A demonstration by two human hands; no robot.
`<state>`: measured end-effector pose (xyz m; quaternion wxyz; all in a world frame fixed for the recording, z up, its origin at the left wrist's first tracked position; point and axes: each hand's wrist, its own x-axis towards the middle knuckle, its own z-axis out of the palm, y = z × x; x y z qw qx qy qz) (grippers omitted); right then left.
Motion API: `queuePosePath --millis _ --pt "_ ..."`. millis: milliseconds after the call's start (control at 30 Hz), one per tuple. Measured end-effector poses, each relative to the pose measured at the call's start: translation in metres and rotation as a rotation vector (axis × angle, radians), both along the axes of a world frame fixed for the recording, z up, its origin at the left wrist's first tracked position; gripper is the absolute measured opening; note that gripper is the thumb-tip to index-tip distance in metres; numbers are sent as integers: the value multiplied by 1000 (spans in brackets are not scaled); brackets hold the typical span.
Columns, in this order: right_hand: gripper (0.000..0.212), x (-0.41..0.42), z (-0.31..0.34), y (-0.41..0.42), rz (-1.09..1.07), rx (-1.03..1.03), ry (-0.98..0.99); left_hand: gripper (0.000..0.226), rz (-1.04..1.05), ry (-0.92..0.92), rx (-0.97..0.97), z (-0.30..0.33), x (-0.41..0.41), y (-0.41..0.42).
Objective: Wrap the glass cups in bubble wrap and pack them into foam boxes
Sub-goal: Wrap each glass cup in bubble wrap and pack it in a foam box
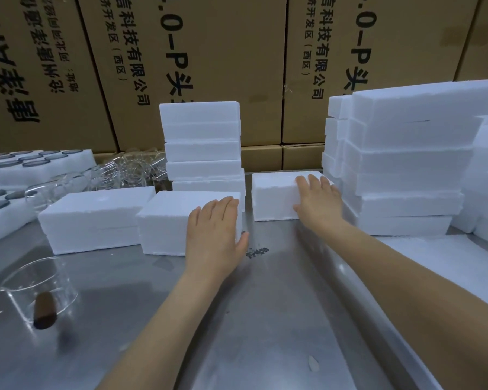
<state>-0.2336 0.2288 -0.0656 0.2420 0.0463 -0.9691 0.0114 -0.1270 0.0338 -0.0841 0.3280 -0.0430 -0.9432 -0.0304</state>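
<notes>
My left hand point(214, 229) grips the right end of a closed white foam box point(166, 218) on the steel table, fingers on its top, thumb down its side. My right hand point(316, 201) clasps the right end of another closed foam box point(273, 192) a little farther back. A third closed foam box point(93, 218) lies to the left. A glass cup point(40, 291) with a brown stopper-like piece at its base stands at the near left. Several more glass cups point(119, 170) crowd the back left. No bubble wrap is visible.
A stack of foam boxes point(203, 144) rises behind the middle; a taller, wider stack point(406, 164) fills the right. Foam trays point(40, 164) with round holes lie far left. Cardboard cartons point(209, 52) wall off the back. A white foam sheet point(448, 263) lies near right on the steel table point(265, 305).
</notes>
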Motion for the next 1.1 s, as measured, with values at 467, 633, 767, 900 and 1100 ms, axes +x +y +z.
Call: queuePosePath --millis 467,633,767,900,1100 --pt "65 -37 8 -6 28 -65 -210 56 -29 70 80 -4 -3 2" --pt "81 -32 11 -11 57 -90 -239 57 -35 58 96 -2 -4 4" --pt "81 -26 22 -25 187 -410 -83 52 -94 114 254 25 -8 2" --pt "69 -25 57 -42 356 -1000 -182 17 -204 325 644 64 -43 -32" --pt "72 -34 88 -79 506 -1163 -336 62 56 151 1084 109 -111 -102"
